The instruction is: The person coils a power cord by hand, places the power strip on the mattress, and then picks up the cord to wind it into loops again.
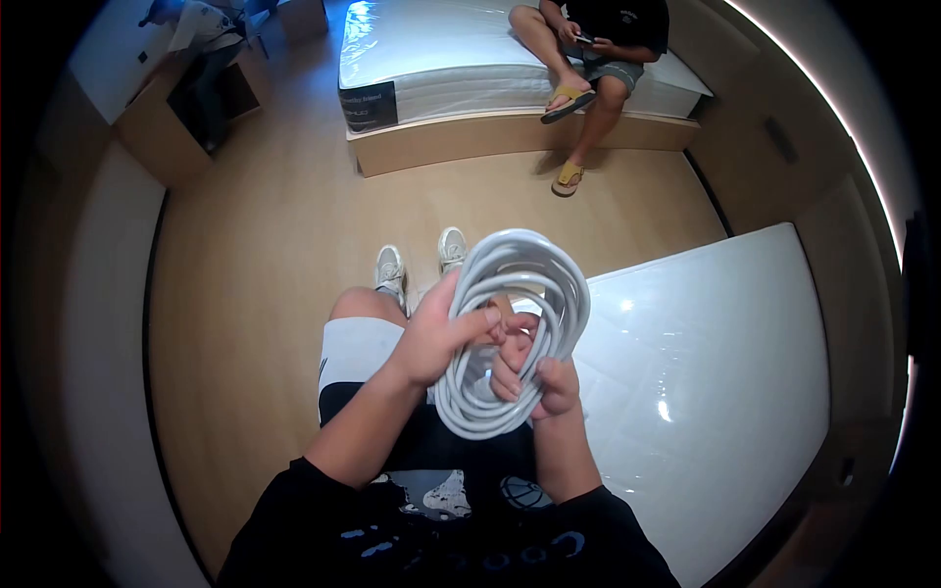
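Observation:
A coiled white cable (pixel 490 421) is held up in front of my body, its loops stacked into an oval bundle. My left hand (pixel 441 328) wraps the left side of the coil, with its thumb over the loops and its fingers reaching inside. On the right side, my right hand (pixel 554 387) grips the lower part of the coil, thumb outside and fingers curled through the middle. The fingers of both hands come close together inside the loops. Neither end of the cable can be made out.
I sit on a plastic-wrapped mattress (pixel 706 392). Across the wood floor (pixel 265 294), another person (pixel 613 39) sits on a second wrapped mattress (pixel 441 59) with a small device in hand. At the upper left, a person (pixel 203 49) is by a wooden cabinet (pixel 157 127).

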Motion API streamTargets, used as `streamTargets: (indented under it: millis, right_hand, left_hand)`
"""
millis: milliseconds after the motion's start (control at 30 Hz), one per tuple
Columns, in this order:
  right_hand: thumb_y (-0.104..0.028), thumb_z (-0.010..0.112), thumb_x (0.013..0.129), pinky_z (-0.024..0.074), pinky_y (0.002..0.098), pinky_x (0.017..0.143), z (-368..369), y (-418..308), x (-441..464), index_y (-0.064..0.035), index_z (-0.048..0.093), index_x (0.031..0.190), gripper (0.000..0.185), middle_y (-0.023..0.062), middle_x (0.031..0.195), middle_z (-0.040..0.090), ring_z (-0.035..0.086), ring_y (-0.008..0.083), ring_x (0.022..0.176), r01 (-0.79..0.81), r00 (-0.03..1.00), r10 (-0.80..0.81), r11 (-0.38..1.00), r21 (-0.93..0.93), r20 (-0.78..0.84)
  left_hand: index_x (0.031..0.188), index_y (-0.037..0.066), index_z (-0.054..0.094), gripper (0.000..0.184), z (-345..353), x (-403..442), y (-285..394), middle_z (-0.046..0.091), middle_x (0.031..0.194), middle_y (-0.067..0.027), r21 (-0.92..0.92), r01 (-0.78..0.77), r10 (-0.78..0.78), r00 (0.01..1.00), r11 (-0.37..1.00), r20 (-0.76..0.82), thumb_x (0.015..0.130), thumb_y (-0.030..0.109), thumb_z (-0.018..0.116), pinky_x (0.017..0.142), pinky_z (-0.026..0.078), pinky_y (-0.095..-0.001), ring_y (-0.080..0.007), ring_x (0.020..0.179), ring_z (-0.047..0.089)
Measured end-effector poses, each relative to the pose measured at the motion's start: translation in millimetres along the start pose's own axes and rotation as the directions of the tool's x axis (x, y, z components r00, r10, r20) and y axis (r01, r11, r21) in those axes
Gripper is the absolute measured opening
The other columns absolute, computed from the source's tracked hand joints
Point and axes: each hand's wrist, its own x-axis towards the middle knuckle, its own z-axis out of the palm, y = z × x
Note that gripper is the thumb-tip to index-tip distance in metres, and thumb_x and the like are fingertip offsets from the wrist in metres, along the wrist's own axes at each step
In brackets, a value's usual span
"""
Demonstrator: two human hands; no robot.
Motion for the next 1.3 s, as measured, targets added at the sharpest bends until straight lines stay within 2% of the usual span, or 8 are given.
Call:
streamTargets:
  millis: [200, 333, 567, 700, 733, 867, 1100, 1300]
  right_hand:
    - [-0.006, 0.064, 0.088, 0.0446, 0.0275, 0.049, 1, -13, -1, -0.0037, 0.051, 0.116, 0.032, 0.0040, 0.064, 0.053, 0.049, 0.0118, 0.046, 0.091, 0.807, -0.347, 0.872, -0.480, -0.478]
    - [-0.006, 0.063, 0.088, 0.0377, 0.0285, 0.047, -34, -3, -3, -0.0053, 0.053, 0.114, 0.028, 0.0005, 0.058, 0.044, 0.044, 0.0110, 0.043, 0.180, 0.866, -0.339, 0.897, -0.404, -0.368]
    - [-0.006, 0.058, 0.089, 0.0392, 0.0281, 0.048, -56, 25, 14, -0.0078, 0.051, 0.113, 0.024, -0.0010, 0.058, 0.040, 0.041, 0.0103, 0.043, 0.138, 0.899, -0.259, 0.933, -0.333, -0.352]
    - [-0.010, 0.065, 0.089, 0.0514, 0.0317, 0.066, -59, 39, 14, -0.0014, 0.053, 0.116, 0.031, 0.0085, 0.077, 0.060, 0.062, 0.0184, 0.066, 0.043, 0.872, -0.190, 0.948, -0.316, -0.451]
    - [-0.017, 0.062, 0.094, 0.0559, 0.0395, 0.085, -63, 40, 7, -0.0027, 0.051, 0.120, 0.032, 0.0145, 0.094, 0.066, 0.067, 0.0286, 0.089, -0.028, 0.887, -0.164, 0.914, -0.404, -0.432]
    - [-0.016, 0.065, 0.091, 0.0489, 0.0495, 0.099, -62, 48, -2, 0.0000, 0.053, 0.121, 0.035, 0.0177, 0.098, 0.066, 0.066, 0.0375, 0.099, 0.095, 0.887, -0.131, 0.990, -0.103, -0.442]
    - [-0.011, 0.059, 0.091, 0.0521, 0.0467, 0.090, -70, 70, -6, 0.0013, 0.054, 0.114, 0.026, 0.0156, 0.096, 0.065, 0.065, 0.0298, 0.094, 0.001, 0.798, -0.022, 0.999, -0.036, -0.603]
    - [0.000, 0.053, 0.092, 0.0569, 0.0381, 0.090, -47, 61, -58, 0.0078, 0.049, 0.125, 0.034, 0.0163, 0.105, 0.064, 0.066, 0.0241, 0.097, -0.160, 0.806, 0.037, 0.974, -0.158, -0.591]
  left_hand:
    - [0.128, -0.001, 0.048, 0.046, -14, 43, -2, 0.060, 0.082, -0.0040, 0.237, 0.108, -0.141, 0.982, 0.965, 0.127, 0.091, 0.017, 0.066, 0.058, 0.048, -0.0254, -0.0099, 0.064, 0.057]
    - [0.126, 0.000, 0.051, 0.050, -35, 38, -37, 0.059, 0.079, -0.0051, -0.108, 0.147, -0.120, 0.968, 0.983, 0.219, 0.086, 0.023, 0.071, 0.066, 0.052, -0.0291, -0.0150, 0.070, 0.061]
    - [0.125, -0.002, 0.051, 0.047, -63, 6, -39, 0.058, 0.075, -0.0053, 0.073, 0.097, -0.106, 0.984, 0.993, 0.144, 0.083, 0.011, 0.068, 0.053, 0.047, -0.0252, -0.0122, 0.057, 0.057]
    - [0.124, -0.002, 0.049, 0.043, -83, 18, -35, 0.051, 0.066, -0.0029, 0.176, 0.213, -0.224, 0.974, 0.961, 0.041, 0.084, 0.009, 0.062, 0.043, 0.038, -0.0234, -0.0078, 0.045, 0.045]
    - [0.121, -0.002, 0.053, 0.040, -89, 21, -33, 0.052, 0.067, -0.0025, 0.223, 0.208, -0.226, 0.972, 0.953, 0.059, 0.084, 0.009, 0.062, 0.042, 0.037, -0.0234, -0.0077, 0.045, 0.045]
    - [0.119, -0.003, 0.057, 0.038, -95, 26, -13, 0.054, 0.068, -0.0019, 0.504, 0.160, -0.260, 0.956, 0.849, 0.134, 0.083, 0.010, 0.062, 0.043, 0.038, -0.0225, -0.0078, 0.046, 0.047]
    - [0.123, -0.002, 0.054, 0.046, -108, -9, -22, 0.058, 0.080, -0.0037, 0.418, 0.306, -0.366, 0.928, 0.855, 0.068, 0.083, 0.013, 0.071, 0.049, 0.043, -0.0220, -0.0088, 0.056, 0.054]
    - [0.123, -0.002, 0.053, 0.051, -110, -43, -62, 0.064, 0.095, -0.0058, 0.370, 0.322, -0.435, 0.855, 0.871, 0.280, 0.081, 0.014, 0.076, 0.078, 0.051, -0.0270, -0.0134, 0.089, 0.062]
